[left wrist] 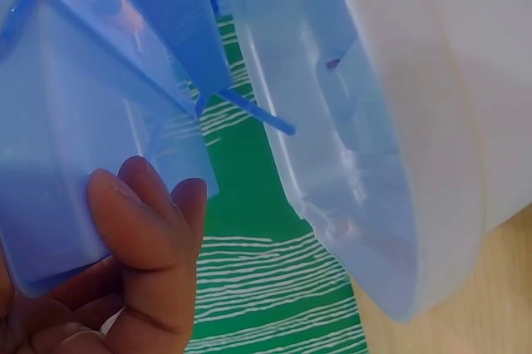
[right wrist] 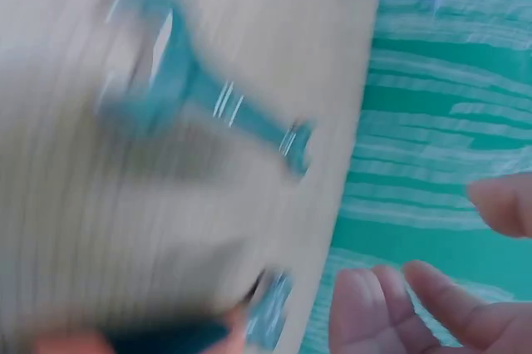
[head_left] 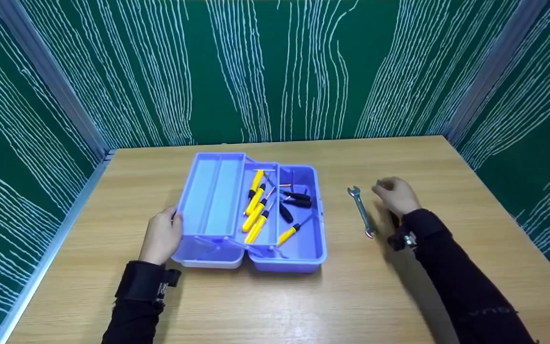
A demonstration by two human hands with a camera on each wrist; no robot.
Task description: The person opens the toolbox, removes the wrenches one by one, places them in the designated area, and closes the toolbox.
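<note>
My left hand (head_left: 161,235) grips the left edge of the raised upper tray (head_left: 210,196) of an opened blue-purple toolbox (head_left: 287,266). In the left wrist view, its fingers (left wrist: 137,217) curl against the tray's outer wall. My right hand (head_left: 397,195) hovers over the table's right part, thumb and fingers apart with nothing between them in the right wrist view. Below it lies an orange-and-black-handled tool (right wrist: 166,337) with a metal end, mostly hidden, its kind unclear. To that hand's left is a double open-ended wrench (head_left: 361,212), blurred in the right wrist view.
Several yellow-handled screwdrivers (head_left: 257,224) lie in the toolbox's middle tray. Black-handled tools (head_left: 298,203) and one yellow-handled screwdriver (head_left: 288,235) are in the right-hand bin. Green walls with white lines (head_left: 265,71) enclose the wooden table (head_left: 303,310) at the back and sides.
</note>
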